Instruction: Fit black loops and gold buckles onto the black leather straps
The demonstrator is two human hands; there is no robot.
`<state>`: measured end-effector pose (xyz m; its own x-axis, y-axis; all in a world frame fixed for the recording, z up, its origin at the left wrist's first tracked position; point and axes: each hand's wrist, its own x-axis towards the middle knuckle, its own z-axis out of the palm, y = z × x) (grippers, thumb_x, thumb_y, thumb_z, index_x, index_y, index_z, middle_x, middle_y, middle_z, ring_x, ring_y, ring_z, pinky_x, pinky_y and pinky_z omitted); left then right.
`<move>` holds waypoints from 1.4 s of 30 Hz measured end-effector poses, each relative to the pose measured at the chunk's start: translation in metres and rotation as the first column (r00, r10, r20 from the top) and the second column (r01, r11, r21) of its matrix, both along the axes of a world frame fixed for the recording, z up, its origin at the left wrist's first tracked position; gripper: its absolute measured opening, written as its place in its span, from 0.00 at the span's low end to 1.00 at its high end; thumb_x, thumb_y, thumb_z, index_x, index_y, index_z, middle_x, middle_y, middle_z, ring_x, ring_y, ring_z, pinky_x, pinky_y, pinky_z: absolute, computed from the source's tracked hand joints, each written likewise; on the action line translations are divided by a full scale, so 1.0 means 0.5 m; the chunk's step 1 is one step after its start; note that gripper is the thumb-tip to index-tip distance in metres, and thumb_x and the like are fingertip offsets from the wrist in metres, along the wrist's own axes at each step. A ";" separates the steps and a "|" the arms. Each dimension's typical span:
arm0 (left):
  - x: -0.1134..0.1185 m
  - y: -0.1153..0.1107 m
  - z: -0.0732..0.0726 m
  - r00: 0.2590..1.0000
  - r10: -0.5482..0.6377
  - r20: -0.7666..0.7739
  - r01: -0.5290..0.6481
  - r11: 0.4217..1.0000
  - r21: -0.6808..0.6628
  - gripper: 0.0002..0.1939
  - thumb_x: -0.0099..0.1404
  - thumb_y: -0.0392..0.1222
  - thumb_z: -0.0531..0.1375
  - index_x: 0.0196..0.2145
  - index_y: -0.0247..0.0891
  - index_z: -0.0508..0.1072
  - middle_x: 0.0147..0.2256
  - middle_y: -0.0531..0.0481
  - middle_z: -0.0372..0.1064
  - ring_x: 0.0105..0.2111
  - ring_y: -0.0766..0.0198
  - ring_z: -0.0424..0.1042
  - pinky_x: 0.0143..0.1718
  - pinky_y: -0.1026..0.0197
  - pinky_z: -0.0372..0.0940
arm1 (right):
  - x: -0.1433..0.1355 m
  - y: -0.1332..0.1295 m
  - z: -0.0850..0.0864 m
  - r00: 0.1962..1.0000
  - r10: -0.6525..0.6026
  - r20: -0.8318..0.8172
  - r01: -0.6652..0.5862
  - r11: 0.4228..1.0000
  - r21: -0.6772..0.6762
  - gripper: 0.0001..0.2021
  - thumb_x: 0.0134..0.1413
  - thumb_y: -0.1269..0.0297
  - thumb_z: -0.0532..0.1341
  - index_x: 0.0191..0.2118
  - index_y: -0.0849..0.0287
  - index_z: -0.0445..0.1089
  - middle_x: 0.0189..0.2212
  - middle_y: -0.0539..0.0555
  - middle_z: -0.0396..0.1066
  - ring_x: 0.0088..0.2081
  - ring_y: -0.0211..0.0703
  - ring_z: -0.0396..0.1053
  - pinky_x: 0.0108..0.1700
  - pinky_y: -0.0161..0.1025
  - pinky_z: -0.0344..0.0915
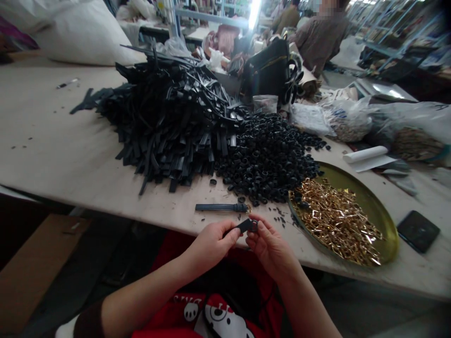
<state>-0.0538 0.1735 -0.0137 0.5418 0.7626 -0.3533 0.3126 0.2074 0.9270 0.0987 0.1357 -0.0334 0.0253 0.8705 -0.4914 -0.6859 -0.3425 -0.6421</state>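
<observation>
Near the table's front edge, my left hand [221,238] pinches a short black strap [244,226]. My right hand [267,240] grips a small black loop [253,226] at the strap's right end. Just behind my hands lies a finished-looking black strap [218,207] with a gold buckle at its right end. Beyond it is a heap of small black loops [264,155], and left of that a large pile of black straps [158,117]. To the right, a round gold tray [382,220] holds many gold buckles [338,225].
A black phone-like object [418,231] lies right of the tray. Behind are a black bag [268,70], clear plastic bags [347,119] and a white paper roll [366,155]. A white sack [84,33] and a pen [67,83] are at the left. A person [319,35] is in the background.
</observation>
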 end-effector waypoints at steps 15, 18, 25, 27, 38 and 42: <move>0.002 -0.031 -0.007 0.998 -0.030 0.050 0.044 0.953 -0.300 0.10 0.60 0.44 0.48 0.26 0.36 0.61 0.18 0.56 0.65 0.13 0.72 0.59 0.16 0.70 0.53 | -0.021 -0.030 -0.010 0.939 -0.045 0.342 0.024 0.998 0.066 0.13 0.43 0.60 0.65 0.37 0.55 0.67 0.38 0.50 0.72 0.32 0.36 0.68 0.34 0.35 0.67; -0.001 -0.035 -0.013 0.995 -0.067 -0.068 0.060 0.994 -0.094 0.12 0.60 0.44 0.47 0.24 0.37 0.62 0.17 0.56 0.63 0.14 0.70 0.60 0.16 0.68 0.53 | -0.024 -0.032 -0.019 0.951 0.031 0.309 -0.051 0.997 0.057 0.14 0.44 0.59 0.64 0.38 0.56 0.68 0.39 0.52 0.72 0.34 0.39 0.70 0.36 0.39 0.68; -0.012 -0.020 -0.001 0.923 -0.173 -0.343 0.270 0.927 0.259 0.14 0.61 0.41 0.47 0.20 0.38 0.62 0.17 0.54 0.61 0.18 0.68 0.58 0.21 0.64 0.45 | -0.018 -0.057 -0.029 0.653 0.037 0.756 -0.234 0.960 0.155 0.10 0.50 0.61 0.59 0.39 0.53 0.72 0.38 0.53 0.74 0.40 0.46 0.69 0.46 0.47 0.64; -0.012 -0.017 0.007 0.902 -0.213 -0.375 0.335 0.893 0.301 0.14 0.61 0.41 0.48 0.20 0.38 0.62 0.19 0.53 0.61 0.20 0.67 0.59 0.22 0.64 0.44 | -0.015 -0.063 -0.026 0.589 0.021 0.808 -0.289 0.939 0.186 0.10 0.52 0.62 0.57 0.40 0.52 0.72 0.38 0.52 0.74 0.42 0.46 0.69 0.48 0.47 0.62; 0.004 -0.037 0.016 0.922 -0.139 -0.361 0.277 0.888 0.366 0.14 0.63 0.44 0.47 0.24 0.38 0.65 0.23 0.50 0.65 0.25 0.63 0.63 0.27 0.63 0.51 | 0.001 -0.053 -0.007 0.672 0.039 0.740 -0.266 0.944 0.193 0.07 0.47 0.61 0.61 0.31 0.57 0.73 0.30 0.49 0.70 0.35 0.40 0.67 0.39 0.36 0.63; 0.003 -0.046 0.019 0.939 -0.242 -0.246 0.280 0.950 0.137 0.15 0.63 0.45 0.47 0.43 0.36 0.64 0.23 0.54 0.64 0.22 0.65 0.62 0.24 0.65 0.54 | 0.003 -0.067 -0.004 0.792 0.015 0.611 -0.172 0.965 0.198 0.08 0.46 0.60 0.62 0.31 0.58 0.70 0.27 0.48 0.70 0.31 0.38 0.67 0.37 0.35 0.63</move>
